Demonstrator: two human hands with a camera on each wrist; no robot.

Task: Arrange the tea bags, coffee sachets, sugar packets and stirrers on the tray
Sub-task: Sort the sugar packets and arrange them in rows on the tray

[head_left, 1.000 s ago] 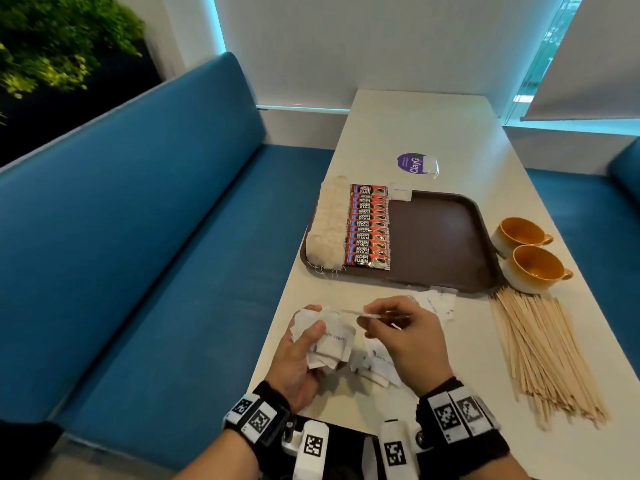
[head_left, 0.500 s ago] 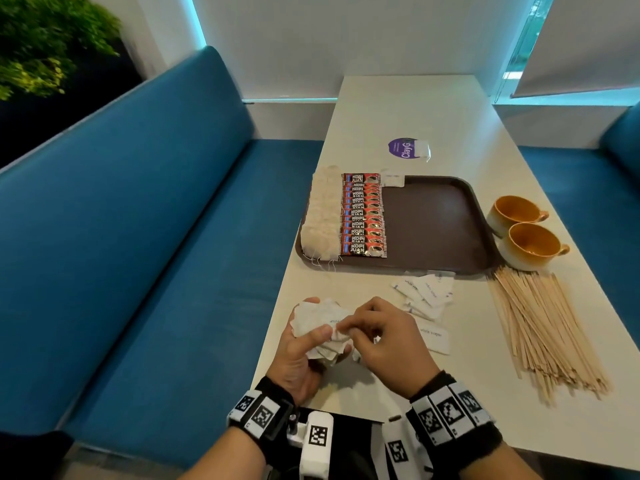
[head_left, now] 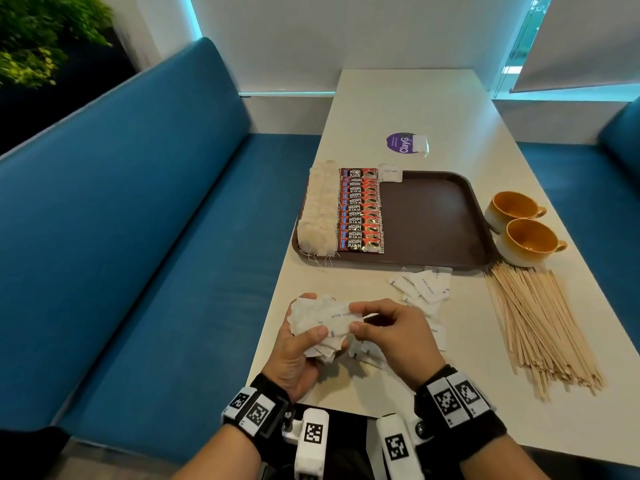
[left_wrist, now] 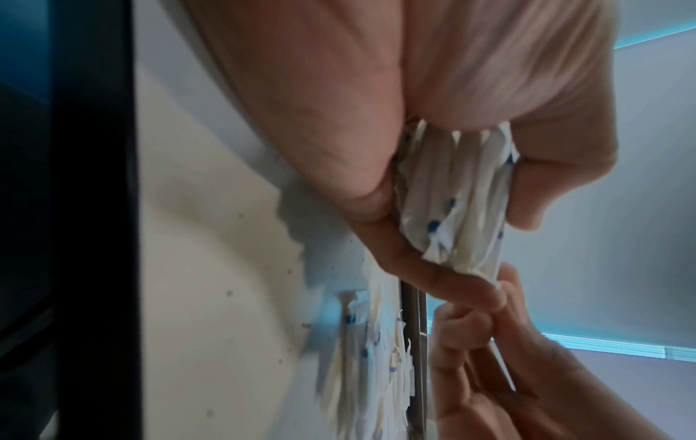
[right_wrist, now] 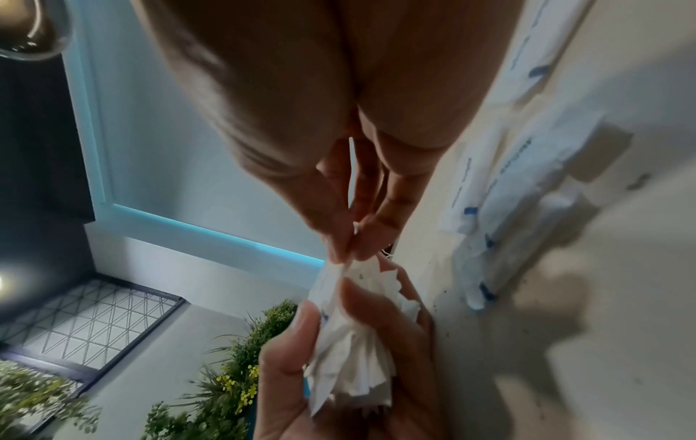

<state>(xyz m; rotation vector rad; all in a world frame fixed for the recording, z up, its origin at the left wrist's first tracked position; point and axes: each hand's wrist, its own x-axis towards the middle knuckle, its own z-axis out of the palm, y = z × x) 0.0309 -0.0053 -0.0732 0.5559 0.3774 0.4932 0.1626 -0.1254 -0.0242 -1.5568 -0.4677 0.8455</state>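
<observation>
My left hand [head_left: 304, 337] grips a stack of white sugar packets [head_left: 317, 322] above the table's near left edge; the stack [left_wrist: 459, 202] shows edge-on in the left wrist view. My right hand [head_left: 377, 323] pinches the end of the top packet [head_left: 341, 317] between thumb and fingers [right_wrist: 346, 238]. The brown tray [head_left: 433, 216] holds a column of tea bags [head_left: 320, 209], a column of red coffee sachets [head_left: 360, 211] and one sugar packet [head_left: 390, 173] at its far edge. Loose sugar packets [head_left: 422, 285] lie near the tray's front. Wooden stirrers [head_left: 540, 323] lie in a pile on the right.
Two orange cups [head_left: 519, 226] stand right of the tray. A purple round sticker [head_left: 401, 143] sits on the table beyond it. Blue bench seats [head_left: 138, 220] run along both sides of the table.
My right hand has brought a sugar packet from the table onto the stack in my left hand. The head view has tilted slightly.
</observation>
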